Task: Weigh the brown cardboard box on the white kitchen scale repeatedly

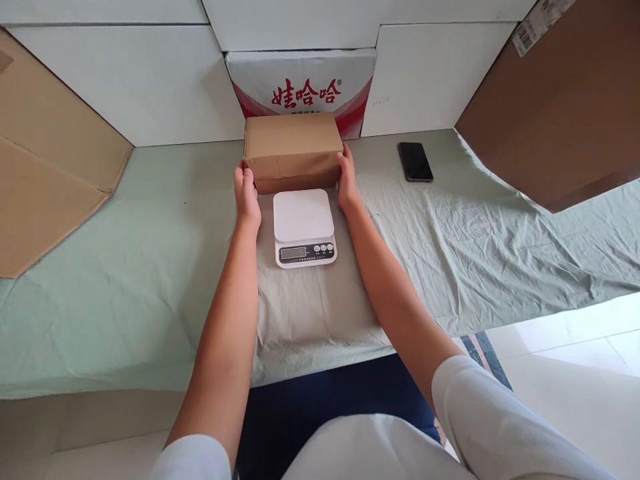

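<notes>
both hands on the box

your left hand (247,195) and right hand (347,181) press flat against the short ends of the cardboard box (293,152), fingers together. the box lies at upper centre of the frame, long axis left to right, just behind the white scale (303,225) on the table (150,280).

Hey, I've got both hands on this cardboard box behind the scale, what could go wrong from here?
The box looks wider than the scale platform, so set there it may overhang and tip. It might also hide the display. The left hand and right hand press only its sides, so it may slip.
</notes>
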The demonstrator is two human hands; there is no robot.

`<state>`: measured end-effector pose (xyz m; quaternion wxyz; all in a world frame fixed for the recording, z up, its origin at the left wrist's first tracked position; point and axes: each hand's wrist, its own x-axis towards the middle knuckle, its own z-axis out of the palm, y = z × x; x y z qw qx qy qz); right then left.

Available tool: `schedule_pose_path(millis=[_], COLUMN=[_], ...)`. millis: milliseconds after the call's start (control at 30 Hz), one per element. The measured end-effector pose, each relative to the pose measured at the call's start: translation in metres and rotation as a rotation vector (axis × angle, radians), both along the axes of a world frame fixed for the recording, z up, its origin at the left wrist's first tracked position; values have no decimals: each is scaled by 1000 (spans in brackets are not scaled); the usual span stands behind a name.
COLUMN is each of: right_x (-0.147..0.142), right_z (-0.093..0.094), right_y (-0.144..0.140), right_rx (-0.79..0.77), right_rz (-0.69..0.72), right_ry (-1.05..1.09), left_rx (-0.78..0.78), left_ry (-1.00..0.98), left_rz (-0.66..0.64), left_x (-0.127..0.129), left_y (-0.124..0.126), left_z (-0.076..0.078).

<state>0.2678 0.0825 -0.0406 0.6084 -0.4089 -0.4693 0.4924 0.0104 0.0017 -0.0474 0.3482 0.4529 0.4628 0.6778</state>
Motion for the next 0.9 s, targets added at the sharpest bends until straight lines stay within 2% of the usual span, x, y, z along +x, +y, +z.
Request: schedule_pose_path(millis=[467, 733, 900], right_x=[9, 11, 11], right_z=[3, 3, -3], right_y=[-4, -6, -2], right_rx=[15, -26, 18], right_rz=[88, 35, 48], right_ry=[10, -36, -45], left_rx=[-16, 8, 25], left_ry=[-29, -14, 1], left_rz=[34, 21, 5], left_x=[4, 7, 8], left_y=[-1, -2, -5], left_z=[-1, -1, 2])
